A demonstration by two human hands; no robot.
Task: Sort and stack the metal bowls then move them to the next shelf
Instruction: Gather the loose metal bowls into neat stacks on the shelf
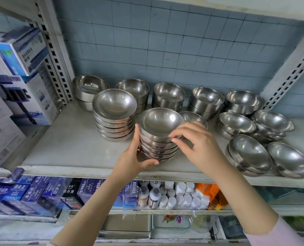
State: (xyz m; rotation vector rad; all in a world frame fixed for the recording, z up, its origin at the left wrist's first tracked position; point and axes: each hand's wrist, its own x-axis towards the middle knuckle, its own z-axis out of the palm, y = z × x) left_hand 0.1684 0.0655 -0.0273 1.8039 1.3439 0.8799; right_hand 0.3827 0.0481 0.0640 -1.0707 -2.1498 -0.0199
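A stack of several shallow metal bowls [161, 132] stands near the front of the white shelf [73, 150]. My left hand [135, 157] cups the stack's left side, thumb curled under its base. My right hand [199, 144] pinches the rim of the top bowl at its right edge. A taller stack of the same bowls [114, 112] stands just to the left behind. Deeper bowls [169, 95] sit in low stacks along the back wall. More shallow bowls [250, 153] lie at the right.
Cardboard boxes [14, 96] fill the neighbouring shelf bay on the left, behind a perforated upright [57, 68]. Below are blue boxes [32, 192] and white bottles [176, 194]. Another upright [288, 75] bounds the shelf on the right.
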